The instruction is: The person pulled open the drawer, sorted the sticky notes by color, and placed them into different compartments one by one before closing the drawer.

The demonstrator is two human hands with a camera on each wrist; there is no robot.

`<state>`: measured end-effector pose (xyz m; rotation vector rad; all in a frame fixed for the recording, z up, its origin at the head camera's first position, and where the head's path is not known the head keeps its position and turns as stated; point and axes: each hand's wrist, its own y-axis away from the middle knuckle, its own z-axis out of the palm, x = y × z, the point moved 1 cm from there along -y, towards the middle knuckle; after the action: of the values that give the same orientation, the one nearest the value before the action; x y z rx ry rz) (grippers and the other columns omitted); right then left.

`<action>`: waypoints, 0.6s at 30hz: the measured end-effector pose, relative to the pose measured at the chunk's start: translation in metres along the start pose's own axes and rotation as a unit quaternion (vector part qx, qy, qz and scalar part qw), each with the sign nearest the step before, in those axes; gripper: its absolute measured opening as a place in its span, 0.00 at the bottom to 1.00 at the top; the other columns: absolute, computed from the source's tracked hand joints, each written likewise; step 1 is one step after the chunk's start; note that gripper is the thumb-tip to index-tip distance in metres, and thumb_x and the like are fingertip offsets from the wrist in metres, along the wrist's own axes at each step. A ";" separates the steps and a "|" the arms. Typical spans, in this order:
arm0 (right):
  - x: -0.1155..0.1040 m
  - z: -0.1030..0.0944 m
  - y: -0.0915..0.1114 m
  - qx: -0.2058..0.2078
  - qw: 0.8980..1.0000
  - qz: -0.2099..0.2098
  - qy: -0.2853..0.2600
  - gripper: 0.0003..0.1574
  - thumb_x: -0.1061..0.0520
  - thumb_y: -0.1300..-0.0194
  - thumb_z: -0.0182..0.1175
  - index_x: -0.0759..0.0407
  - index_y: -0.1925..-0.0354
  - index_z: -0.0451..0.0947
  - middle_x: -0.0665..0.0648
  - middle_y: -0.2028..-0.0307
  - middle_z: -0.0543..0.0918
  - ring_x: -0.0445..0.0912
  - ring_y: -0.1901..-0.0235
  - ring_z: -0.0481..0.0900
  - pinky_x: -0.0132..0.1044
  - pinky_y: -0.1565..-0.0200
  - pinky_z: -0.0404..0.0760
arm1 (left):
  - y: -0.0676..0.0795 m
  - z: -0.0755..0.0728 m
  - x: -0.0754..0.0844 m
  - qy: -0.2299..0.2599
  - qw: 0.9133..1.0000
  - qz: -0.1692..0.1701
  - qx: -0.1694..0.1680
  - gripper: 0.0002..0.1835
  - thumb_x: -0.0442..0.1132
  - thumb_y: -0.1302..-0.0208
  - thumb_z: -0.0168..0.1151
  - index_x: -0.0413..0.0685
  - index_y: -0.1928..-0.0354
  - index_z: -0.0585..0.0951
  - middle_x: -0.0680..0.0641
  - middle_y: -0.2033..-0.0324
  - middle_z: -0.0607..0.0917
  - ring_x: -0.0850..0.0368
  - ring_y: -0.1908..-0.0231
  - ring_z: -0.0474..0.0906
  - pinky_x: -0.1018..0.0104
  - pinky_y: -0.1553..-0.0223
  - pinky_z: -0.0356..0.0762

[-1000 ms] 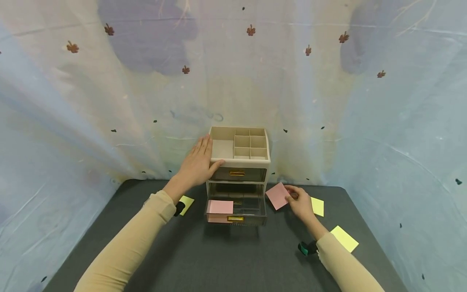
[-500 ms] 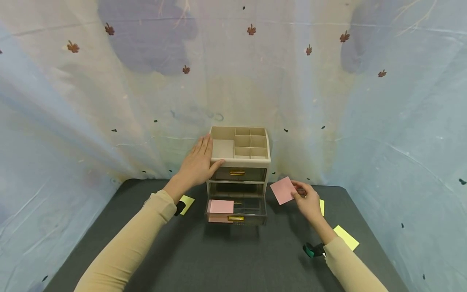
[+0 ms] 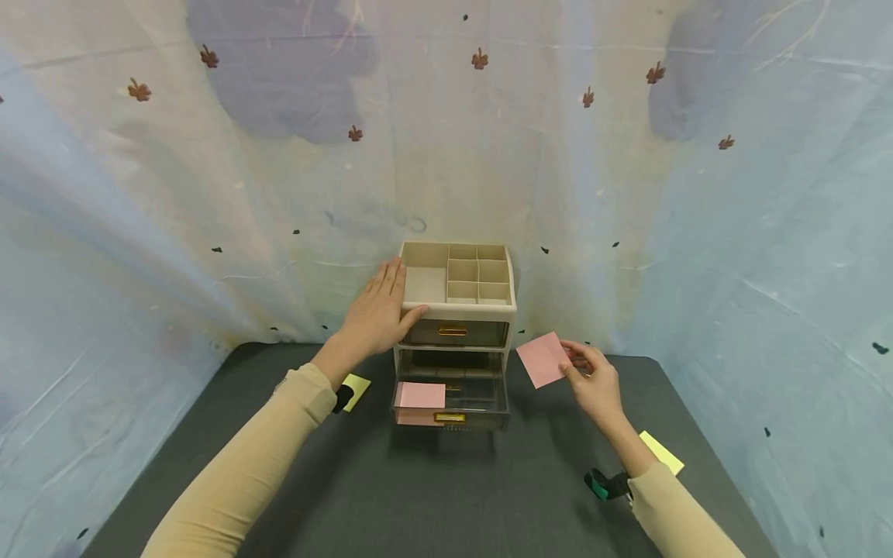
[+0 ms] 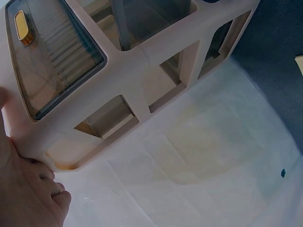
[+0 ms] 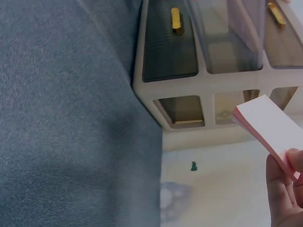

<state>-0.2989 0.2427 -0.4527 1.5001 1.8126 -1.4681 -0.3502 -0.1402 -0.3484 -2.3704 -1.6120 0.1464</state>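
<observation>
A small cream drawer organizer (image 3: 456,310) stands at the back of the table, its divided top tray uncovered. My left hand (image 3: 377,310) rests flat along its left side, thumb over the front top edge. Below, a clear drawer (image 3: 481,403) with a gold handle is pulled out and holds a pink sticky-note pad (image 3: 422,395) in its left part. To the right of the organizer, my right hand (image 3: 591,381) pinches another pink sticky-note pad (image 3: 544,359) by its edge, held up above the table. The right wrist view shows that pad's thickness (image 5: 265,127) between thumb and fingers.
A yellow sticky-note pad (image 3: 357,391) lies by the left wrist, partly covered by its black strap. Another yellow pad (image 3: 661,452) lies right, partly behind the right forearm. A patterned curtain (image 3: 453,170) hangs close behind the dark table (image 3: 432,504).
My right hand has moved right and slightly up with the pink sticky-note pad, away from the organizer, now covering a yellow pad seen before. My left hand and the drawer stay put.
</observation>
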 end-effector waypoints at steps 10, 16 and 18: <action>-0.030 -0.006 0.006 0.003 0.998 -0.051 -0.029 0.21 0.68 0.31 0.66 0.67 0.40 0.82 0.67 0.54 0.80 0.54 0.55 0.83 0.15 0.54 0.78 | 0.000 0.000 0.000 0.001 1.000 -0.002 0.002 0.50 0.68 0.20 0.40 0.34 0.18 0.42 0.35 0.18 0.41 0.38 0.18 0.37 0.45 0.20 0.44; -0.055 -0.007 0.010 0.003 0.996 -0.077 -0.037 0.21 0.73 0.33 0.66 0.72 0.42 0.81 0.70 0.55 0.80 0.58 0.55 0.82 0.17 0.54 0.79 | 0.001 0.000 0.000 0.007 1.000 -0.003 0.001 0.50 0.68 0.20 0.40 0.34 0.18 0.41 0.35 0.18 0.40 0.38 0.18 0.36 0.45 0.20 0.43; -0.057 -0.007 0.011 0.001 0.996 -0.083 -0.038 0.21 0.72 0.33 0.66 0.70 0.42 0.82 0.69 0.54 0.80 0.56 0.55 0.82 0.17 0.54 0.79 | 0.001 0.000 0.000 0.006 1.000 -0.002 0.001 0.50 0.68 0.20 0.40 0.34 0.18 0.42 0.35 0.18 0.40 0.38 0.18 0.36 0.45 0.20 0.43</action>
<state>-0.2664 0.2191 -0.4099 1.3019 1.9298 -1.5816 -0.3496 -0.1403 -0.3484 -2.3613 -1.6109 0.1332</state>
